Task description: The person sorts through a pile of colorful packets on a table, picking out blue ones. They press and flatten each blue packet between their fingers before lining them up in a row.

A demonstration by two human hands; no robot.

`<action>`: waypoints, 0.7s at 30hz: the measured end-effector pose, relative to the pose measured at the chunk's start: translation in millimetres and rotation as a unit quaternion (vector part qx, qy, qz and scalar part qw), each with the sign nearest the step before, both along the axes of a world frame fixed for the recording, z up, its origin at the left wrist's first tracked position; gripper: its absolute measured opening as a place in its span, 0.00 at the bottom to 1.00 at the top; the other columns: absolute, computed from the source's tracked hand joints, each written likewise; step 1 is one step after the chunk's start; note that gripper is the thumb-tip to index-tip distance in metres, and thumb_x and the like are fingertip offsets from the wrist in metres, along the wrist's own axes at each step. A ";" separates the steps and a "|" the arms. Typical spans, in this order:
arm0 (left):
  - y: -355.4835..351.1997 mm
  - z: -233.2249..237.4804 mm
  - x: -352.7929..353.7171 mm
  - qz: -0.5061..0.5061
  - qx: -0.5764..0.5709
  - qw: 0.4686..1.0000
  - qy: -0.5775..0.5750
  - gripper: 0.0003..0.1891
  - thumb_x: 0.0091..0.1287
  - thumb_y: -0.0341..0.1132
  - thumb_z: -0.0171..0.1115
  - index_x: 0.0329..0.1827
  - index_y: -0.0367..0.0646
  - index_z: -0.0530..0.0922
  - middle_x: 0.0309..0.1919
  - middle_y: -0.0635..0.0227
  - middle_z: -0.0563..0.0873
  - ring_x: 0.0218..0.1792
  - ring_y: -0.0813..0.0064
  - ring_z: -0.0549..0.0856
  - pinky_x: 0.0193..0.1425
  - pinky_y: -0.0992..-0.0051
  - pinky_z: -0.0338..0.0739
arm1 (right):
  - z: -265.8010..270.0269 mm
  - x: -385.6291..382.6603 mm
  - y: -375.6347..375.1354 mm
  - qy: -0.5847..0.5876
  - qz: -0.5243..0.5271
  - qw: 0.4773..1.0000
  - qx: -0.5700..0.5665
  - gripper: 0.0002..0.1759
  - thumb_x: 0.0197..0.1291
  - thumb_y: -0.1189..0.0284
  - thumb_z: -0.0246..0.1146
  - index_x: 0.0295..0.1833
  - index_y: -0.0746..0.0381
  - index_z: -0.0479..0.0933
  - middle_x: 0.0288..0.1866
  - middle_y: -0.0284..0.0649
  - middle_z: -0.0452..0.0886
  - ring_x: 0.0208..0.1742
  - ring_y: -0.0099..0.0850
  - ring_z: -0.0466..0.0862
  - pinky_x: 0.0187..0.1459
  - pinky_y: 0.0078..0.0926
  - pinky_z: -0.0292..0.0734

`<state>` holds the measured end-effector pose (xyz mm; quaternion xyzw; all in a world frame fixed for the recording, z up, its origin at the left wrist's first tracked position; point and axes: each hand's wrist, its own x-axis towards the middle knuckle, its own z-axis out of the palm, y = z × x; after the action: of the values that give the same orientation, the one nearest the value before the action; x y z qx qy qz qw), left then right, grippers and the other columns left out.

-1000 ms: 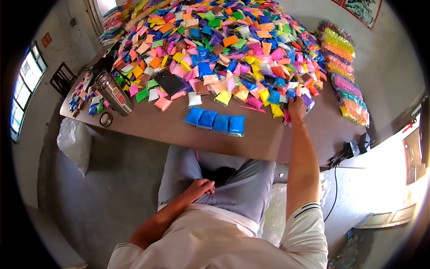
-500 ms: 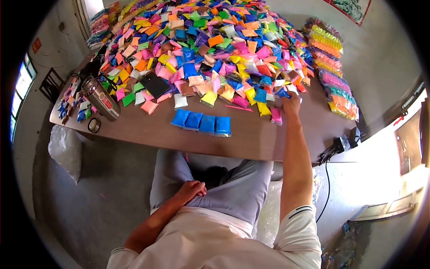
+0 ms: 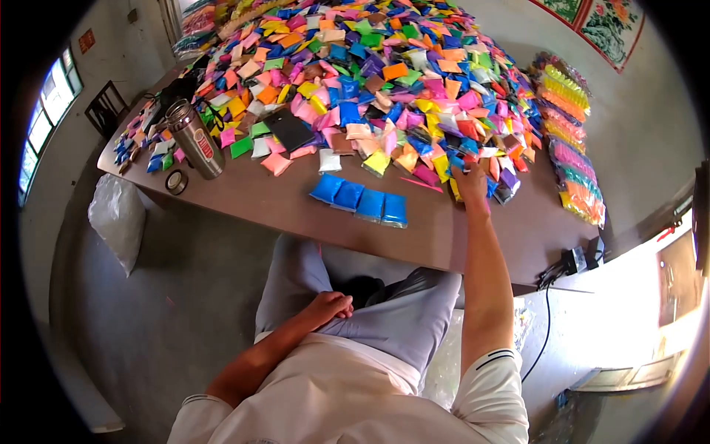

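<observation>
My right hand reaches to the near right edge of a large heap of small coloured packets. Its fingers are closed at a small blue packet, which they partly hide. Yellow, pink and purple packets lie close around the fingers. In front of the heap, several blue packets lie side by side in a slightly slanting row on the brown table. My left hand rests on my lap, fingers curled in, with nothing visible in it.
A steel flask stands open at the left, its lid beside it. A black flat object lies on the heap's front. Stacked bags of coloured packets line the right side. A black adapter with cable sits at the right corner.
My right hand has shifted slightly left and nearer along the heap's edge, among the packets. The view has turned a little, so the table appears shifted right. My left hand stays on my lap.
</observation>
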<state>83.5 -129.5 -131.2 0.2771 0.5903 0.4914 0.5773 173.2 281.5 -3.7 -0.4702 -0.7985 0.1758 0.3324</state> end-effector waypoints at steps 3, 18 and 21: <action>-0.1 -1.2 -1.4 -0.002 0.008 1.000 0.012 0.19 0.68 0.46 0.50 0.34 0.35 0.77 0.28 0.65 0.82 0.30 0.80 0.80 0.38 0.82 0.75 | -6.9 -3.0 7.6 0.006 -0.013 1.000 0.009 0.30 0.46 0.59 0.64 0.52 0.67 0.72 0.47 0.53 0.79 0.49 0.46 0.78 0.50 0.38 0.72; 12.7 -6.6 0.3 -0.043 -0.010 0.999 0.016 0.20 0.67 0.46 0.51 0.34 0.35 0.78 0.29 0.64 0.82 0.32 0.79 0.80 0.40 0.80 0.75 | 14.8 30.8 -18.0 0.301 0.138 0.900 -0.284 0.09 0.49 0.74 0.66 0.36 0.63 0.75 0.25 0.31 0.74 0.21 0.18 0.71 0.22 0.17 0.65; 11.7 -4.7 1.2 -0.028 -0.006 0.999 0.031 0.18 0.67 0.45 0.52 0.31 0.36 0.78 0.26 0.66 0.81 0.29 0.80 0.79 0.37 0.81 0.75 | 7.1 38.7 -18.1 0.344 0.158 0.874 -0.305 0.06 0.51 0.75 0.65 0.32 0.63 0.74 0.21 0.30 0.72 0.19 0.18 0.70 0.20 0.16 0.63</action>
<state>84.7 -117.8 -135.9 0.3049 0.6032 0.4628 0.5737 211.9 263.4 3.4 -0.3260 -0.6041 0.6114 0.3937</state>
